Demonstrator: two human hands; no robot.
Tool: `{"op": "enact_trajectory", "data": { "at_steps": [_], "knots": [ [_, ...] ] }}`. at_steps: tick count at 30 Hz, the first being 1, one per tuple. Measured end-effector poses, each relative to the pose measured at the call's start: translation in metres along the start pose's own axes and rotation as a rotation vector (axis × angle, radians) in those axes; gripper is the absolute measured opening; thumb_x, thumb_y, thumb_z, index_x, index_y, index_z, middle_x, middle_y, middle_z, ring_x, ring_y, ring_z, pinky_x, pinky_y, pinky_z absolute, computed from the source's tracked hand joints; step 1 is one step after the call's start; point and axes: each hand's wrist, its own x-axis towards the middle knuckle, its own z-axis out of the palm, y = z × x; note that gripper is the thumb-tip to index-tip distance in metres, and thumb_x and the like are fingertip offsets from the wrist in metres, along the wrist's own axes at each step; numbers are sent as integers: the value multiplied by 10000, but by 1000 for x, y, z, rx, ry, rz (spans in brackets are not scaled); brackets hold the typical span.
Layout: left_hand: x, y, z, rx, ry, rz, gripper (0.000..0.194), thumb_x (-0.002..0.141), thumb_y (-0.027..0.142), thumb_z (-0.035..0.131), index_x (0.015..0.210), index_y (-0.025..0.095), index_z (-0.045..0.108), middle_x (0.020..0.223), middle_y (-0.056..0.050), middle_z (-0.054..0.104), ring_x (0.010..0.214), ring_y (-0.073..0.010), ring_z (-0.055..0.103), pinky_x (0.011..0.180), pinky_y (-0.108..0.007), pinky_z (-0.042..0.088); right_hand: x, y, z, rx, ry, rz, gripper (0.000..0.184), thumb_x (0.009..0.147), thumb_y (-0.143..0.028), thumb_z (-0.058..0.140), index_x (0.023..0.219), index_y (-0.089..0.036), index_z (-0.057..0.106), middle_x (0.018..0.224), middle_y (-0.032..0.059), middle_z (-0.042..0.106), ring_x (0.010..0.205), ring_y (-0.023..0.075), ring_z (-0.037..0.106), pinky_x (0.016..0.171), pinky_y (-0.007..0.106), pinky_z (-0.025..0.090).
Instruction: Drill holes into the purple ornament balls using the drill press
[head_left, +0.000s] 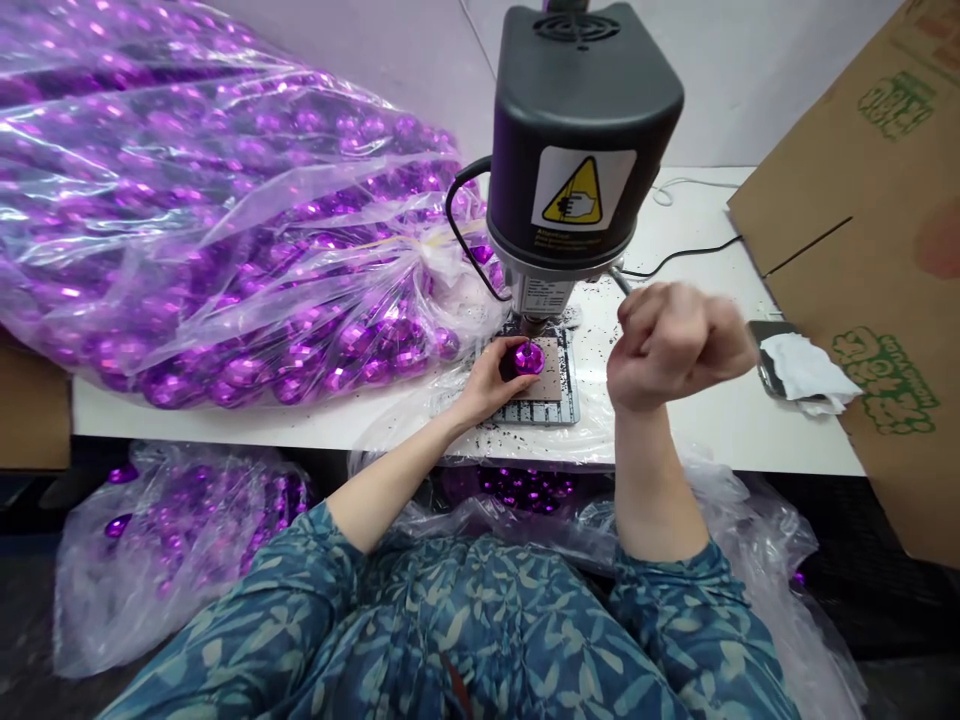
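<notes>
A small bench drill press (585,130) with a black motor housing stands in front of me. Between the thumb and fingers of my left hand (491,385) is a shiny purple faceted ball (529,358), held on the brown pad (550,385) under the drill chuck (533,325). The chuck's lower end is right over the ball; whether the bit is inside it I cannot tell. My right hand (675,345), a little blurred, is closed in a fist at the right of the machine, around the end of its feed lever (621,280). Most of the lever's grip is hidden by the fingers.
A big clear bag of purple balls (300,270) fills the left of the white table (225,420). Dark shavings lie around the drill base (566,412). At the right are a white tissue (806,370) on a dark flat object and a cardboard box (847,230). More bagged balls (202,530) hang below.
</notes>
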Motion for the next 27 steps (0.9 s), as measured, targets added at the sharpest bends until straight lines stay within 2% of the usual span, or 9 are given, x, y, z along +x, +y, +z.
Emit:
{"op": "enact_trajectory", "data": {
  "at_steps": [4,7,11,14,17,20,22,24,27],
  "knots": [
    [-8,10,-2,65,79,23,539,777,299,902,1233,205,630,1196,-103,727,1121,-290,695,997,-470,567,46,-9,23,21,-83,374,648,827,-627,701,565,-226,265,411,-85,315,332,39,288,348,273,183],
    [-37,19,-4,133,113,136,476,823,365,869,1206,221,626,1139,-97,731,1059,-279,703,928,-455,590,67,-3,34,132,-93,452,707,633,-753,794,559,-259,293,396,-99,275,307,60,271,310,315,94],
    [-102,20,0,145,-211,505,504,934,459,757,1338,229,563,1143,-119,749,1038,-255,732,873,-398,623,69,5,37,225,-72,445,623,690,-547,853,563,-262,315,391,-104,282,302,49,243,305,306,55],
    [-144,9,8,439,-481,640,504,980,427,693,1415,220,542,1300,-195,719,1067,-287,739,856,-408,629,66,4,36,238,-50,446,506,816,-304,768,573,-259,327,394,-103,283,302,54,250,309,290,54],
    [-154,-5,11,576,-492,697,513,991,445,676,1439,235,540,1397,-195,679,1143,-294,718,913,-427,618,66,0,34,196,-83,455,470,852,-290,730,582,-244,348,423,-104,273,331,50,291,327,262,131],
    [-117,-14,-3,443,-157,741,338,1043,349,586,1355,220,572,1200,-119,741,1079,-237,713,878,-387,619,67,-2,33,171,-90,447,533,787,-449,792,572,-235,353,433,-108,232,342,40,282,333,261,139],
    [-69,-17,-23,422,69,592,258,1026,150,489,1250,195,608,1051,-93,736,1029,-227,694,860,-380,607,67,-2,33,154,-88,447,551,787,-464,785,560,-224,344,436,-106,222,345,27,288,337,243,142],
    [-11,-19,-47,532,122,293,290,958,55,454,1118,181,660,1062,-120,722,1078,-262,663,935,-433,574,66,-2,32,131,-95,447,528,845,-401,732,562,-209,329,436,-104,231,347,11,297,348,213,162],
    [73,-26,-73,569,1,-57,190,817,34,586,922,144,699,1068,-186,710,1158,-354,613,1046,-518,499,65,-2,31,113,-97,440,478,909,-293,643,572,-201,316,434,-103,249,347,0,300,361,195,178]
  ]
}}
